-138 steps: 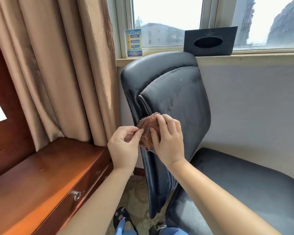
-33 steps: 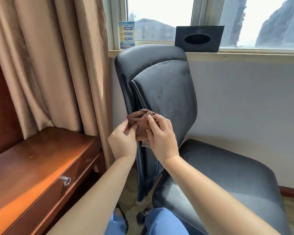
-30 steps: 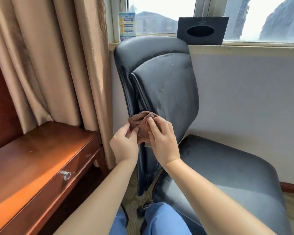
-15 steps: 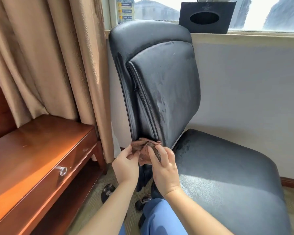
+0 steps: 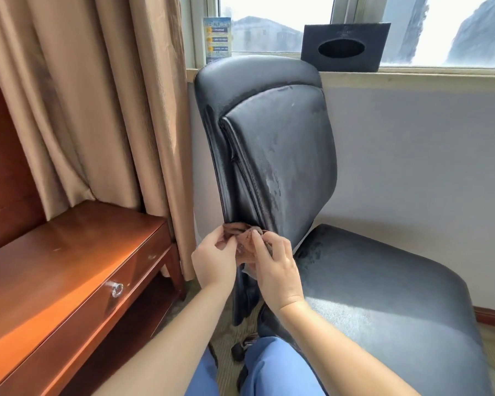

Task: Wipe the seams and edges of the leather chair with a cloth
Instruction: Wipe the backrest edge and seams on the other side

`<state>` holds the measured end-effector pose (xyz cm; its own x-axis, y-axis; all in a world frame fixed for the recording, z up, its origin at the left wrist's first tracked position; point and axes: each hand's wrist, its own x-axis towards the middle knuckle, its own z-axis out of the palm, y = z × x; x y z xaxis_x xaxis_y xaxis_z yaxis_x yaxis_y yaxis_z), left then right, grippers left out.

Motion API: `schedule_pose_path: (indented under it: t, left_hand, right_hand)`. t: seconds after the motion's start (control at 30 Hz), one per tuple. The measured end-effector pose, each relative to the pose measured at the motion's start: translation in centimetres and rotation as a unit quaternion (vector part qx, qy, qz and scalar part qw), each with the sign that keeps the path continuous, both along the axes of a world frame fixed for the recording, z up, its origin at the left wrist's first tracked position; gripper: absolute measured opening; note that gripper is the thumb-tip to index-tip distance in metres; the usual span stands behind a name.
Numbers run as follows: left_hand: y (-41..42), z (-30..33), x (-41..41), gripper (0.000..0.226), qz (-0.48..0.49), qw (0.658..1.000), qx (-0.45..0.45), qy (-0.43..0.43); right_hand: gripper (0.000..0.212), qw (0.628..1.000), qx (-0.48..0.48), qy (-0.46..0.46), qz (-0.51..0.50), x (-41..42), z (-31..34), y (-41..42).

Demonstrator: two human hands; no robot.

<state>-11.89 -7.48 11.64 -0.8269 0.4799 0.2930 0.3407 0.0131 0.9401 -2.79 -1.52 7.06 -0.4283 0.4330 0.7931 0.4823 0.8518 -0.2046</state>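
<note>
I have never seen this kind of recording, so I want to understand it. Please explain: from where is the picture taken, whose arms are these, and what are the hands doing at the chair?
There is no machine here. A person wears one wide-angle camera on the head, looking forward and down, so the two bare arms entering from below are the person's own.

Both hands hold a small brown cloth. The left hand pinches its left side, and the right hand presses it with curled fingers. The cloth sits low on the left edge seam of the black leather chair, near where the backrest meets the seat.

To the left stands a reddish wooden desk with a drawer knob, and behind it hang beige curtains. On the windowsill stand a black tissue box and a small blue card. The blue fabric at the bottom looks like the person's trousers.
</note>
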Motion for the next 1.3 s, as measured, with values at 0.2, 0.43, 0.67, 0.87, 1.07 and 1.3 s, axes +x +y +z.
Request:
schedule_pose_path:
  t: [0.2,0.43,0.67,0.87,1.07,1.3]
  left_hand:
    - [0.6,5.8,-1.4,0.031,0.004,0.996,0.076,0.052]
    - [1.7,6.1,-2.6,0.031,0.007,0.999,0.019,0.05]
    - [1.8,0.0,-1.8,0.023,0.033,0.998,-0.04,0.035]
    - [1.1,-3.6,-1.4,0.011,0.02,0.992,-0.104,0.069]
    - [0.8,-7.4,-1.7,0.006,-0.008,0.986,-0.151,0.071]
    - [1.0,-12.0,-1.9,0.006,-0.031,0.978,-0.202,0.045]
  right_hand:
    - [0.06,0.997,0.022,0.073,0.017,-1.3,7.3,0.4]
    - [0.059,0.987,0.15,-0.043,-0.035,-1.9,8.0,3.0]
    - [0.038,0.972,0.222,-0.069,-0.014,-0.8,2.1,3.8]
    - [0.035,0.969,0.237,-0.069,0.004,-0.6,-2.4,3.1]
    - [0.031,0.972,0.221,-0.08,0.0,-0.9,-5.3,2.8]
    - [0.026,0.971,0.212,-0.112,0.021,-0.3,-9.1,2.7]
